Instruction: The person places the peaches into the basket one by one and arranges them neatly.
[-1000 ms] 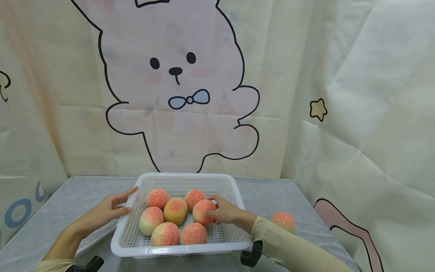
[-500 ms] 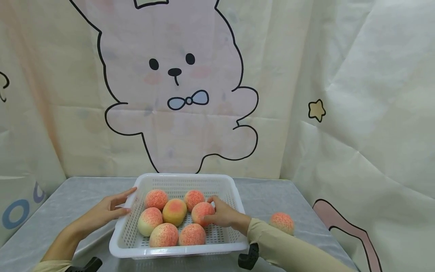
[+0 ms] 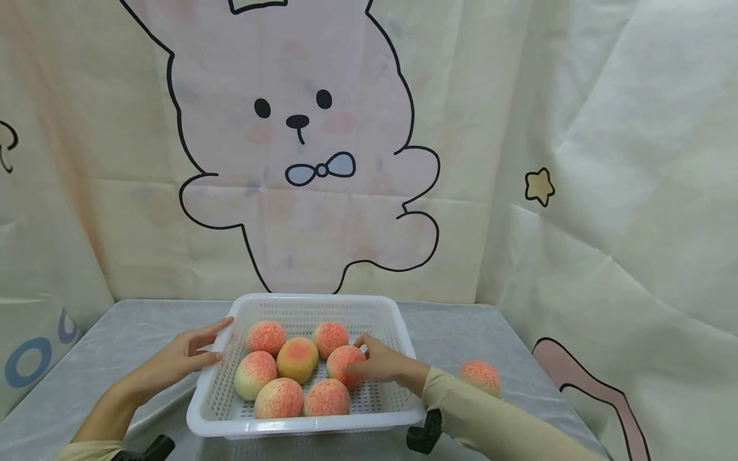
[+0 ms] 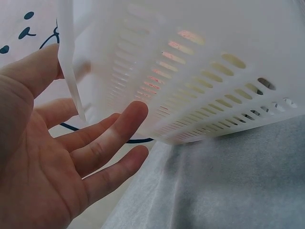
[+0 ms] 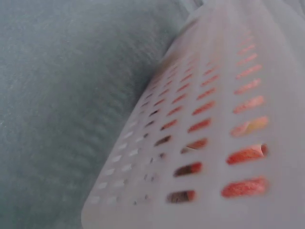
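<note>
A white plastic basket (image 3: 383, 314) with slotted walls stands on the table, holding several reddish peaches and one yellower peach (image 3: 297, 359). My left hand (image 3: 177, 358) grips its left rim; in the left wrist view the thumb and index finger lie on either side of that rim (image 4: 70, 71), the other fingers spread below. Inside the basket, at its right, my right hand (image 3: 383, 362) holds a red peach (image 3: 341, 363), thumb in front and fingers behind it, partly hidden. Only the basket's outer wall (image 5: 219, 143) shows in the right wrist view, without the hand.
One more peach (image 3: 481, 376) lies on the grey cloth-covered table (image 3: 455, 326), right of the basket and beyond my right forearm. Behind the table hangs a curtain (image 3: 450, 269) printed with a cartoon bear.
The peach in my right hand has come down slightly among the others, and the hand has turned a little over it. My left hand stays on the rim.
</note>
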Demonstrator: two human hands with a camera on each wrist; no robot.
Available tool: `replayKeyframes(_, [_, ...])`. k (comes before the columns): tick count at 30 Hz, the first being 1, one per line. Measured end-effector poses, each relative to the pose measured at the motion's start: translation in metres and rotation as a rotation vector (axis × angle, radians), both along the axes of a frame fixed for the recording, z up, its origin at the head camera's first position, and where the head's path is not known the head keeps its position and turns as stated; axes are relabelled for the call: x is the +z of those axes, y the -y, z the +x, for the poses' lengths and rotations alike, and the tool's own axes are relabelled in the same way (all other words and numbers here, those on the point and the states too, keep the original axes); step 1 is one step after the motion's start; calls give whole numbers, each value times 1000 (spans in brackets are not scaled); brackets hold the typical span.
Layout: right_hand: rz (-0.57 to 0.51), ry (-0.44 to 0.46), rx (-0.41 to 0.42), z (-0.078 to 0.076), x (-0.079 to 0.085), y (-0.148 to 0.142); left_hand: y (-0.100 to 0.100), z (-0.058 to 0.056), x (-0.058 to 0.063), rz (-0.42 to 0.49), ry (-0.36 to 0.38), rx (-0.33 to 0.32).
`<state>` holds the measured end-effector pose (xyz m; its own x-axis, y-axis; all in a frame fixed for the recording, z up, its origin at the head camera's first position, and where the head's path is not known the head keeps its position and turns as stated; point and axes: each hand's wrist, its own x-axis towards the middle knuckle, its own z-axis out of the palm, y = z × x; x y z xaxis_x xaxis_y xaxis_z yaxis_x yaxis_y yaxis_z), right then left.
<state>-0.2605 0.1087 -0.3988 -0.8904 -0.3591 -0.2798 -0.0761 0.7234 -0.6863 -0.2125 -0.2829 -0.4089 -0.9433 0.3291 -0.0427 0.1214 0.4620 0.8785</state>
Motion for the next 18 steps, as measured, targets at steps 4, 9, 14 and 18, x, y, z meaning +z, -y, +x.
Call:
replayKeyframes(4, [8,1,-5,-3,2,-3,-1,-1,0,-9,3,5])
replayKeyframes(9, [-6,7,-3,-3,8,-5,-1,0,1,-3,2,2])
replayKeyframes(14, [-27,-27,15,-1,21,-8,0,1,1,11,-1,-14])
replayKeyframes(18, [-77,-41,31,0,31,-13,0,1,1,10,-3,-16])
